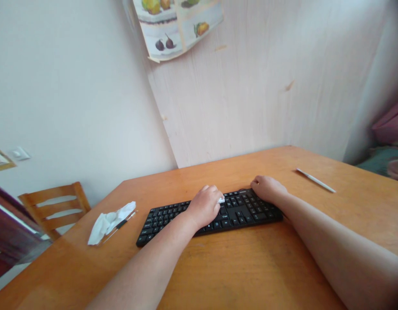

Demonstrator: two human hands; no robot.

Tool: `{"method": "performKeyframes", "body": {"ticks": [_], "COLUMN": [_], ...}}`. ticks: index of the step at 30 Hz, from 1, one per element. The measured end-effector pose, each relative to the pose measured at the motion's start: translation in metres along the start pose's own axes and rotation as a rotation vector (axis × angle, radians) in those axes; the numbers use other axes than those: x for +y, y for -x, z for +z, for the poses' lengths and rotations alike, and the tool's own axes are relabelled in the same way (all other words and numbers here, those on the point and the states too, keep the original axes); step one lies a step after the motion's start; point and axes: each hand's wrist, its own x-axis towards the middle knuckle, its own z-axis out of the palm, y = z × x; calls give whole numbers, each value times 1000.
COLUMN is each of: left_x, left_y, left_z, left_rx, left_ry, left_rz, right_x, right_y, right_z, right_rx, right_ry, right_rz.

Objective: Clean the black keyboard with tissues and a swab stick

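Note:
A black keyboard (238, 214) lies flat on the wooden table, slightly slanted. Over its middle keys, my left hand (205, 204) is closed on a small wad of white tissue (221, 200); only a bit of it peeks out by the fingers. My right hand (269, 188) grips the keyboard's far right corner, its fingers curled at the edge and partly hidden. Left of the keyboard lies a crumpled white tissue (110, 221), with a thin brush-like stick with a dark middle (121, 224) beside it.
A white pen-like stick (316, 180) lies on the table (231, 262) at the right. A wooden chair (53, 204) stands beyond the left edge. Behind the table rises a pale wall panel (250, 99) with a fruit poster (182, 26).

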Motion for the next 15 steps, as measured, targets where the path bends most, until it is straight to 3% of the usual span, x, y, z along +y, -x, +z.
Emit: {"method": "performKeyframes", "body": {"ticks": [15], "left_x": [-44], "left_y": [67], "left_z": [-25], "left_rx": [23], "left_ry": [-38], "left_rz": [-137], "right_x": [15], "right_y": [-13], "right_z": [12], "right_rx": [-9], "right_ry": [19], "right_rz": [-78]}}
